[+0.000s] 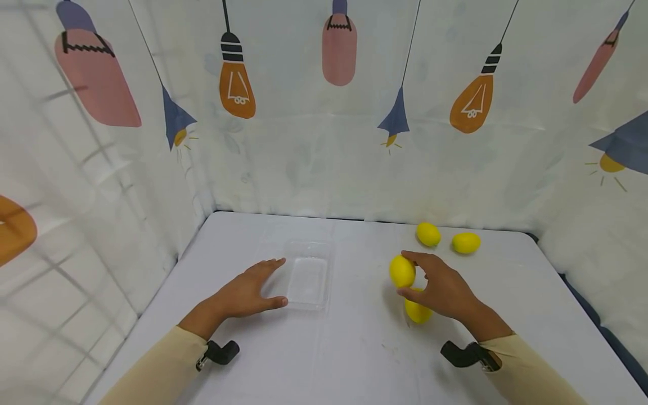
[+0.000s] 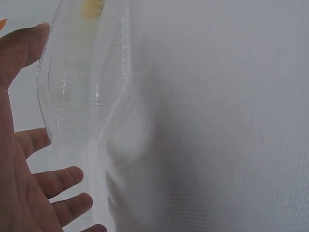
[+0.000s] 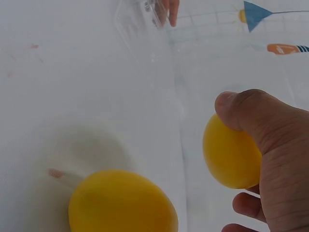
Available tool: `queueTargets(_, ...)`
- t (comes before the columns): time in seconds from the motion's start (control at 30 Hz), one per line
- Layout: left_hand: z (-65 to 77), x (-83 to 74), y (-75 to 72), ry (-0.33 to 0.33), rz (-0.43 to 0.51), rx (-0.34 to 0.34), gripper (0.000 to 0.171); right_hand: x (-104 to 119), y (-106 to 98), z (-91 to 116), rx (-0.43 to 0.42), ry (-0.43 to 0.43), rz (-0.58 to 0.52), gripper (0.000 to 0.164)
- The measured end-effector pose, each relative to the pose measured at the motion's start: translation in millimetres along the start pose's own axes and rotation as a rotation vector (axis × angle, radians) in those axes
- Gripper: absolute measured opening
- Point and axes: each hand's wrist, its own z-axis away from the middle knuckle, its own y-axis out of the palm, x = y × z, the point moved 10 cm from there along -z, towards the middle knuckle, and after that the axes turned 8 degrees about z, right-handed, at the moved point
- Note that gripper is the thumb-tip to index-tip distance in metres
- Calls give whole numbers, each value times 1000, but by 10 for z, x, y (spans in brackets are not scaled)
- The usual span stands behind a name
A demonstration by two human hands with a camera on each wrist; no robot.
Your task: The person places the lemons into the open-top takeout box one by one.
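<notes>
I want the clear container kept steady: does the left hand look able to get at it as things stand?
Very likely yes. The left hand is open right at the left edge of the clear container, with nothing seen between them; the right hand, holding a lemon, is well aside.

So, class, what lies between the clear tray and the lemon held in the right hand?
Only bare white tabletop lies between the clear tray and the held lemon, as the head view shows.
</notes>
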Motion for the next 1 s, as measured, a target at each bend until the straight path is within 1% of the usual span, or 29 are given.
queueTargets(0.2, 10, -27, -20, 17, 9, -7, 99, 106, 13, -46, -8, -15, 7, 87)
queueTargets(0.5, 2, 5, -7, 1, 14, 2, 99, 270, 61, -123, -7, -50, -1, 87)
queueTargets(0.7, 5, 2, -5, 10, 22, 3, 97, 356, 118, -169, -3, -60, -4, 87)
queueTargets(1.0, 5, -21, -11, 22, 14, 2, 100, 531, 154, -250, -20, -91, -16, 86)
